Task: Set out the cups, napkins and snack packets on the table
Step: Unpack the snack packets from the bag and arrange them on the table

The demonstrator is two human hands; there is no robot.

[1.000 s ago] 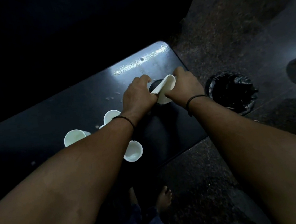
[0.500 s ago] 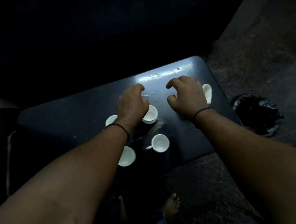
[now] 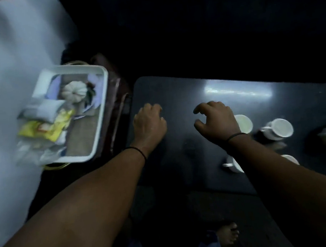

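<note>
Blurred frame, both hands empty

Left hand (image 3: 150,124) and right hand (image 3: 215,121) are hovering over the dark tabletop (image 3: 175,94), fingers loosely curled, holding nothing. White cups (image 3: 281,130) are sitting right, some hidden by the forearm. Snack packets (image 3: 45,127) are lying blurred in the white tray (image 3: 100,117), left.

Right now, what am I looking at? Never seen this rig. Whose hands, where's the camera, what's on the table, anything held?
There is no machine: a person wears one camera on the head, looking down at their own bare arms. The left hand and right hand hover over a dark table, fingers loosely curled, holding nothing. White cups stand on the table by the right arm. Off the table's left end sits a white tray with a yellow snack packet and pale packets; blur hides finer detail.
</note>
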